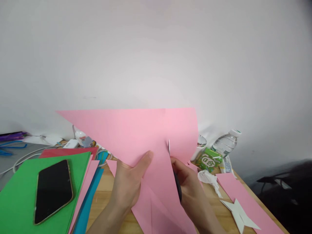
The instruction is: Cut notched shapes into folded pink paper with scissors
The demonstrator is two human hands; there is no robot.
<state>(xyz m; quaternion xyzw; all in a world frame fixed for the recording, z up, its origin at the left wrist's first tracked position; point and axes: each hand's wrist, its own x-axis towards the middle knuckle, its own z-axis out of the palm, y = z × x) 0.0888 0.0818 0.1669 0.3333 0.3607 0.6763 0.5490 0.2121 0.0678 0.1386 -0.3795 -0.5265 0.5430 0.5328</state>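
My left hand [128, 185] pinches a large folded pink paper sheet [136, 133], thumb on the front, and holds it up over the wooden table [109, 182]. My right hand [188, 185] grips black-handled scissors [176, 182]. The scissors' blade tip [169, 147] pokes up through the pink sheet near its right part. Most of the scissors and the right fingers are hidden behind the paper.
At left lie stacked green [17, 201], red, pink and blue sheets with a black phone [53, 190] on top. To the right are a water bottle [226, 143], a green carton [208, 159], crumpled tissue [208, 178], a pink strip [243, 198] and a white folded paper shape [240, 214].
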